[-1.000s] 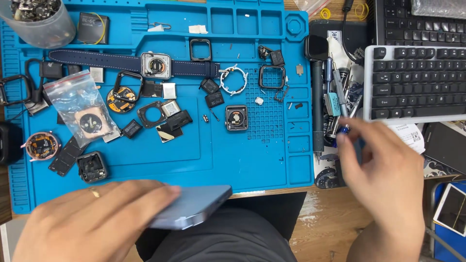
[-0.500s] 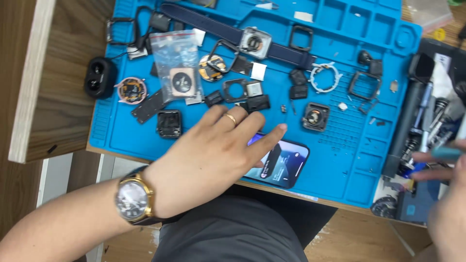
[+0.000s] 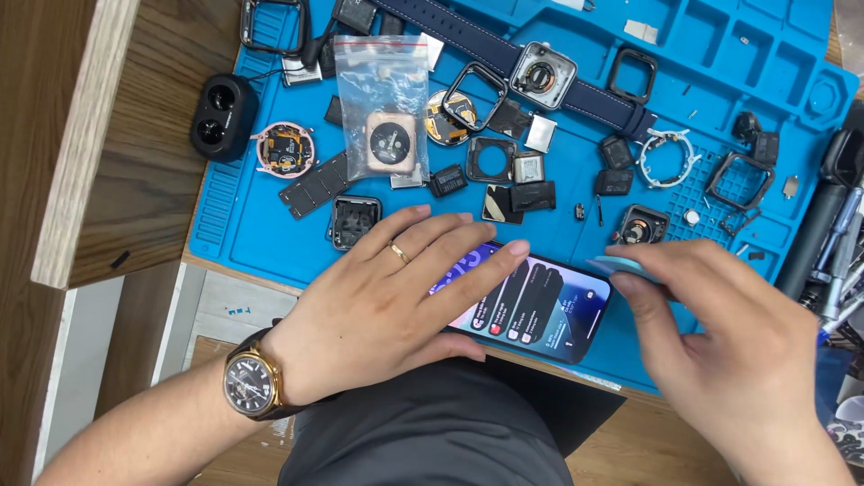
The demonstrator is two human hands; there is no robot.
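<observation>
your left hand lay flat on the lit smartphone at the blue mat's near edge, gripping nothing. your right hand pinched a light-blue pick just beside the phone's corner. the phone looked unopened, so prying remained.

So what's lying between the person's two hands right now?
In the head view, a smartphone with its screen lit lies on the blue mat between the left hand and the right hand; the left hand rests on it.
</observation>
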